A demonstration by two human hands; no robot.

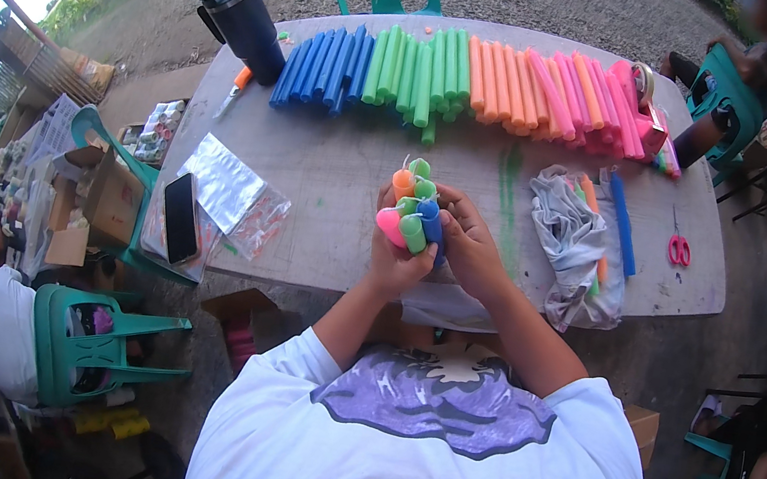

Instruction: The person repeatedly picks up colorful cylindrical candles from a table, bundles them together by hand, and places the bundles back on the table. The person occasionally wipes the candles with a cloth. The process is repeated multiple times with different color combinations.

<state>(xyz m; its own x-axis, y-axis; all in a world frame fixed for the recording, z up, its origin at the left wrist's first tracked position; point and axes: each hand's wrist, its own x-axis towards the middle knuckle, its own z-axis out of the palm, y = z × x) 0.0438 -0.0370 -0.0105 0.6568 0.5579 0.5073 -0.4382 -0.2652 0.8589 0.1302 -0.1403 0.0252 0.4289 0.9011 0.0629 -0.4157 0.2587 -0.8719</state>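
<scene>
Two hands: both closed around one bundle of short coloured tubes [413, 206], held upright above the near edge of the grey table [334, 170].
Left hand [392, 251]: wrapped under the bundle's left side.
Right hand [469, 244]: clasped on its right side, fingers curled over.
Far edge: row of long tubes [472, 77] lying side by side, blue, green, orange, pink.
Left: dark tumbler [242, 21], phone [181, 217], clear bags [234, 194].
Right: grey cloth [571, 241], pink scissors [679, 248].
</scene>
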